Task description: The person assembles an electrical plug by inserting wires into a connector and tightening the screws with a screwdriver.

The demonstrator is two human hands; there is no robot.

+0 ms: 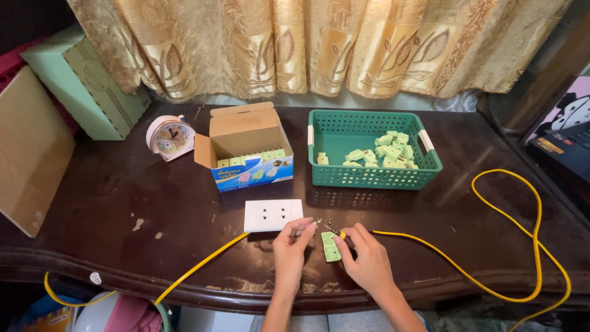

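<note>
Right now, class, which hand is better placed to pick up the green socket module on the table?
Right hand: its fingers already touch the green module. The left hand pinches the yellow cable end beside it.

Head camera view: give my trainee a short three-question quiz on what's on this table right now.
1. True or false: the green basket holds pale green socket parts.
2. Which lies nearest the left hand? A) the pink clock B) the white socket plate C) the open cardboard box
3. What colour is the cable looping across the right of the table, and what lies by the right hand?

Key: 1 true. 2 B. 3 yellow; a small green socket part, with the fingers touching it.
</note>
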